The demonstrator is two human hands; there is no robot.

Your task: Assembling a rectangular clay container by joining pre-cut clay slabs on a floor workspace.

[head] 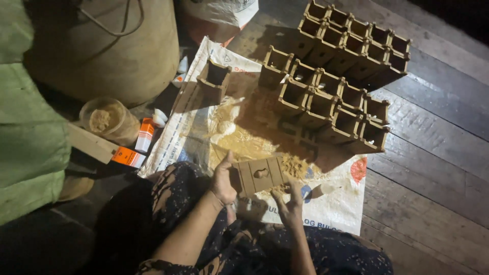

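Note:
My left hand (223, 179) and my right hand (289, 201) hold a small slatted wooden panel (261, 174) between them, just above my lap. The panel has a dark hole near its middle and sawdust (294, 165) on its right end. My left thumb lies along the panel's left edge, my right fingers press its lower right corner. It hovers over a white printed woven sack (333, 201) spread on the floor.
Several open-topped small wooden boxes (336, 66) stand in rows at the back right, one alone (214, 80) to the left. A sawdust pile (244, 142) lies on the sack. A plastic tub of powder (108, 121), orange glue tubes (145, 134) and a big sack (122, 46) sit left.

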